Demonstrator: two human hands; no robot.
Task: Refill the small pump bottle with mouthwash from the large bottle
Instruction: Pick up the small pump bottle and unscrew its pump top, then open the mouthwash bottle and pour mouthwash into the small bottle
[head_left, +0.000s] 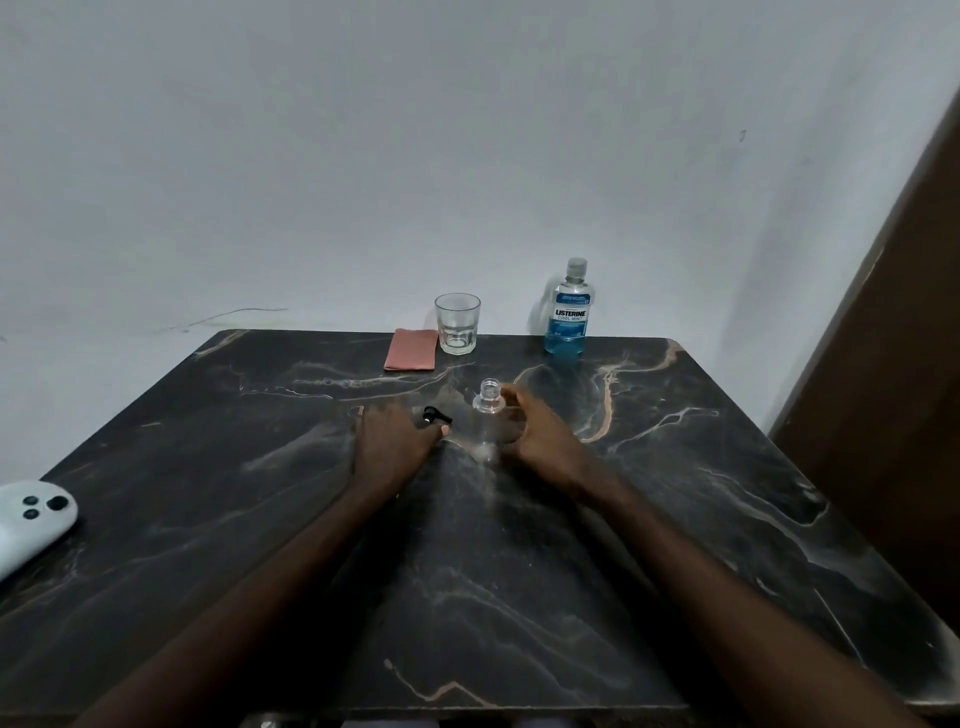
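Observation:
The small clear bottle (489, 415) stands upright in the middle of the dark marbled table (675, 493), its neck uncapped. My right hand (540, 428) curls around its right side and holds it. My left hand (397, 441) rests on the table just left of the bottle, fingers closed on the black pump head (435, 415), which lies at the fingertips. The large mouthwash bottle (569, 314), blue liquid with a grey cap on, stands upright at the table's far edge, well beyond both hands.
An empty drinking glass (457, 323) stands at the far edge beside a folded pink cloth (411, 349). A white controller (31, 519) lies at the left edge. A grey wall is behind and a brown door (893, 364) at right.

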